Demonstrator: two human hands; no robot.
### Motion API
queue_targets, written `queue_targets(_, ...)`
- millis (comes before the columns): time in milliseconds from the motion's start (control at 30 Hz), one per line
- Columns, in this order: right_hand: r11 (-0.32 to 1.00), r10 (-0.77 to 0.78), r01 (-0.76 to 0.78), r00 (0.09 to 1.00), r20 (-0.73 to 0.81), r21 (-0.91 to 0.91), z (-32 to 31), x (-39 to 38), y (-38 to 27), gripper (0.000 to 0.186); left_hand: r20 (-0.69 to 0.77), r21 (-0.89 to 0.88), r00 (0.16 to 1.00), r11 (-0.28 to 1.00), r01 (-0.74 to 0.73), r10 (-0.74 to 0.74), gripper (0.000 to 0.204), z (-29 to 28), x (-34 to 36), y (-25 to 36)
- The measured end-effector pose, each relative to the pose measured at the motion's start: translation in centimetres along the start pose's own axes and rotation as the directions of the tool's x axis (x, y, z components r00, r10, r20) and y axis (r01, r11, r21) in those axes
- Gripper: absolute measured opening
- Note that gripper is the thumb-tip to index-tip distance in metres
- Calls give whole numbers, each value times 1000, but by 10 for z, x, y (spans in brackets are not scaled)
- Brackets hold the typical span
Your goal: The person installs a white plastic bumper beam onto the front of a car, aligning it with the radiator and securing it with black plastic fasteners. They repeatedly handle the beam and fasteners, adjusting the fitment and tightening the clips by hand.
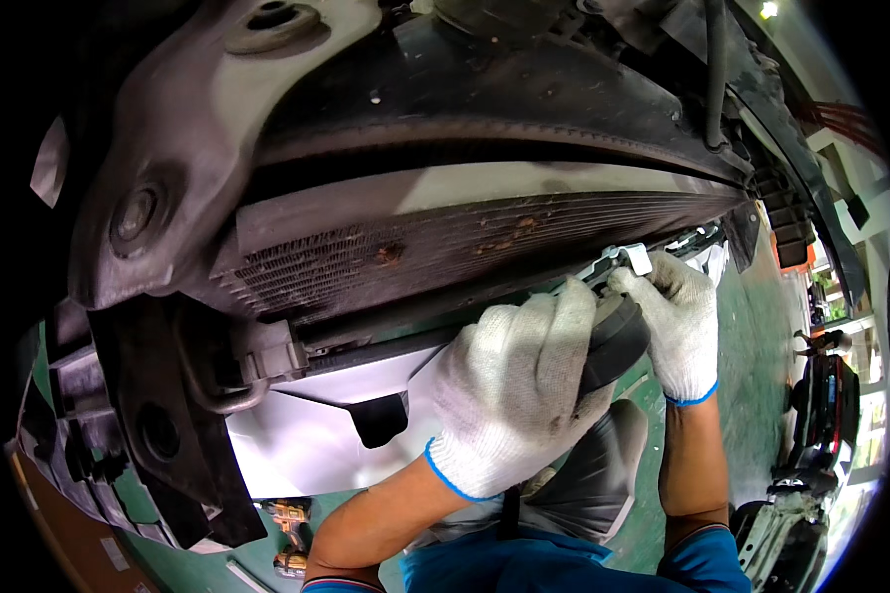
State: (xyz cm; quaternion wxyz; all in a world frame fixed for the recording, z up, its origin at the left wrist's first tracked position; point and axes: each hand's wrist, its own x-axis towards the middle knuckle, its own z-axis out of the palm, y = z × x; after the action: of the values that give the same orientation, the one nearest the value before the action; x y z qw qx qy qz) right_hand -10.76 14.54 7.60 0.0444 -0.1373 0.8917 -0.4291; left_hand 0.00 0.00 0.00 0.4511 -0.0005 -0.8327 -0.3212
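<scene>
Both my hands wear white knit gloves with blue cuffs. My left hand [524,390] is closed, its fingers curled against a black curved part [615,341] at the front edge of a vehicle. Facing it, my right hand [680,321] has thumb and fingers bent together beside a small bare-metal bracket [635,259]; whatever lies between those fingertips is hidden. Just beyond the hands stretches a finned radiator core [405,247] with rusty-brown spots. Below it a white panel [307,435] with a dark cutout runs behind my left hand.
A grey metal arm [178,128] with a round bushing rises at the left, above a dark bracket [153,425]. On the green floor lies a yellow-and-black cordless drill [289,534]. A cardboard box [69,534] is at lower left. Another dark car [829,415] stands at the far right.
</scene>
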Motion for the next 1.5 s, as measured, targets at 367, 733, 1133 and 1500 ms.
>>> queue_targets(367,998,18,-16,999,-37,67,7,-3,-2,19,71,-58,996,997,54,-50,74,-4,6,3)
queue_targets(733,913,181,-206,978,104,353,5,-5,0,26,195,-118,971,980,163,-138,81,-10,13,10)
queue_targets(1133,752,342,-386,921,185,533,10,-4,3,35,229,-136,962,974,182,-148,81,-8,13,10)
queue_targets(1500,941,157,-180,983,100,288,5,-4,-2,23,216,-73,966,984,160,-141,81,-10,12,9)
